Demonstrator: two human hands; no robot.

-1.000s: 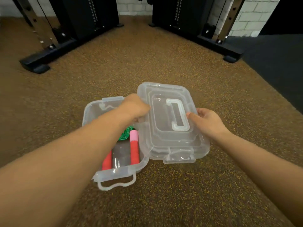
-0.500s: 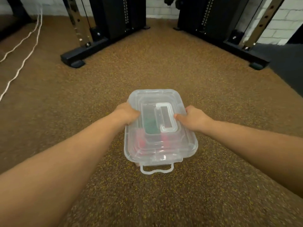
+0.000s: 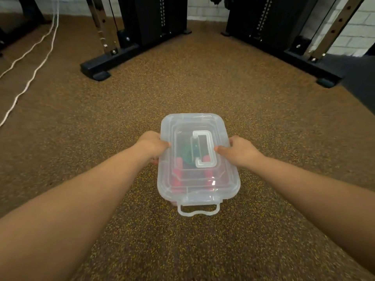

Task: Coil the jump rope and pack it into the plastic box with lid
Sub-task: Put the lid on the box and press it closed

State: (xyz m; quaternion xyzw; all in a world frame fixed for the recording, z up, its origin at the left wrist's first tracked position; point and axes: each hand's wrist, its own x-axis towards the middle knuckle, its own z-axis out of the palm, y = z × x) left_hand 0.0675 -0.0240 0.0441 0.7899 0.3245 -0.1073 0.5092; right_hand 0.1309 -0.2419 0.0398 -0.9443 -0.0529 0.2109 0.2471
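A clear plastic box (image 3: 231, 185) stands on the brown speckled floor with its clear lid (image 3: 182, 126) lying flat on top. Through the lid I see the jump rope (image 3: 187, 156) inside: a green coil and two red handles. My left hand (image 3: 152, 146) grips the lid's left edge, thumb on top. My right hand (image 3: 240, 151) grips the right edge the same way. A clip handle (image 3: 197, 210) sticks out at the box's near end.
Black gym machine bases stand at the back left (image 3: 99, 69) and back right (image 3: 316, 72). Two white cords (image 3: 30, 63) run across the floor at far left. A dark mat (image 3: 361, 82) lies at far right.
The lid, held off to the right of the open box a second ago, now lies on the box. Both hands stay on its sides. The view has shifted.
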